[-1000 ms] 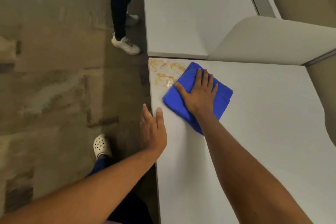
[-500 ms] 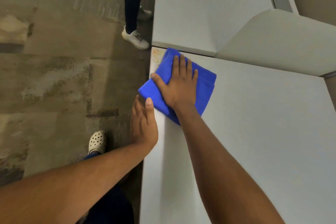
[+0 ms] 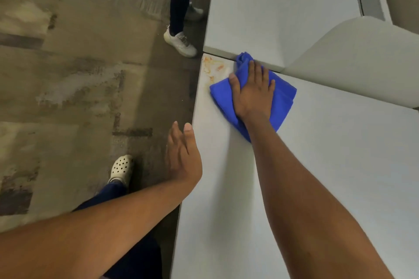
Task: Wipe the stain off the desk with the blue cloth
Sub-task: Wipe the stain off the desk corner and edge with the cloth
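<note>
An orange smear, the stain [image 3: 212,67], marks the far left corner of the white desk [image 3: 340,176]. Just right of it lies the folded blue cloth [image 3: 282,102], bunched at its far end against the neighbouring desk's edge. My right hand [image 3: 252,93] presses flat on the cloth, fingers spread and curled slightly into the fabric. My left hand [image 3: 182,156] hangs at the desk's left edge, fingers together, thumb touching the rim, holding nothing.
A second white desk [image 3: 272,7] adjoins at the back, with a curved grey partition [image 3: 362,59] on the right. Another person's legs and white shoe [image 3: 181,43] stand on the floor near the stained corner. My own white clog [image 3: 121,169] is below.
The cloth and my right hand slid right and away from the corner, uncovering the stain that they covered half a second ago. My left hand stayed at the desk's edge.
</note>
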Available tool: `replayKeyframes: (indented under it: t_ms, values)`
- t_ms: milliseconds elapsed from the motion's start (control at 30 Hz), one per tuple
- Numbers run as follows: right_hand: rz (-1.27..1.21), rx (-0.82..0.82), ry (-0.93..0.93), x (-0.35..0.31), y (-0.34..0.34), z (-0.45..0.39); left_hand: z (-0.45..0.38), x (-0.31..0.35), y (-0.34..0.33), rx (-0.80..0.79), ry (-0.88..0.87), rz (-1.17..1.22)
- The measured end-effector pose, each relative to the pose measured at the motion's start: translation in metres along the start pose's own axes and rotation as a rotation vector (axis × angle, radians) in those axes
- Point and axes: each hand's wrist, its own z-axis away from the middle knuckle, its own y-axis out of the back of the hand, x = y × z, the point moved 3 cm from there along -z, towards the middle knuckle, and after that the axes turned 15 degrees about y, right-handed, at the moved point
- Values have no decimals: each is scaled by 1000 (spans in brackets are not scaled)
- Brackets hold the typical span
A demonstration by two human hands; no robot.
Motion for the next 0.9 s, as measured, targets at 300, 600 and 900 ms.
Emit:
replayKeyframes:
  t_ms: [300, 600, 900]
  values:
    - [-25, -118, 491, -60, -24, 61, -4, -7, 3, 78, 58, 64]
    - [16, -42, 343, -49, -16, -28, -9, -15, -2, 21, 100, 13]
    - [-11, -198, 742, -55, -16, 38, 3, -20, 6, 19, 199, 3]
